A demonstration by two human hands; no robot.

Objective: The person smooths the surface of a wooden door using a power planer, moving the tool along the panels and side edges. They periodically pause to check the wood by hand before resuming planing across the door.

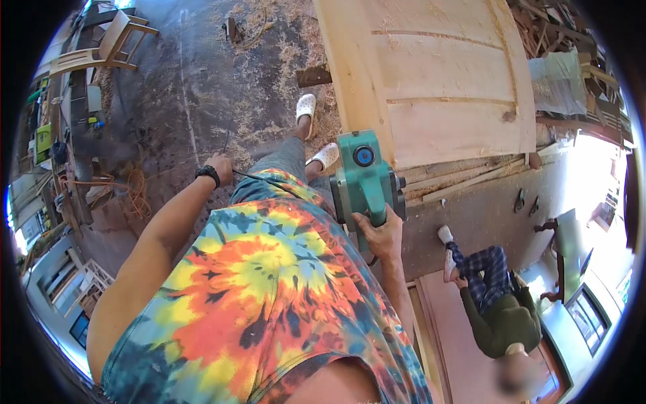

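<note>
A green electric planer [367, 176] with a round blue-centred knob is in my right hand [385, 236], its fingers wrapped round the rear handle. The planer is just off the near end of a pale wooden door panel [444, 67], overlapping its corner in this view. Out to the left, my left hand [219, 168], with a black watch on the wrist, is closed round a thin black cord [252, 176]. That cord runs from the hand across my front at waist height.
Wood shavings litter the dark floor [222, 74] around my white clogs [306, 106]. A person [498, 303] sits at the lower right. Orange cord [138, 195] lies coiled at left, below a wooden chair [118, 44]. Timber strips [471, 176] lie beside the panel.
</note>
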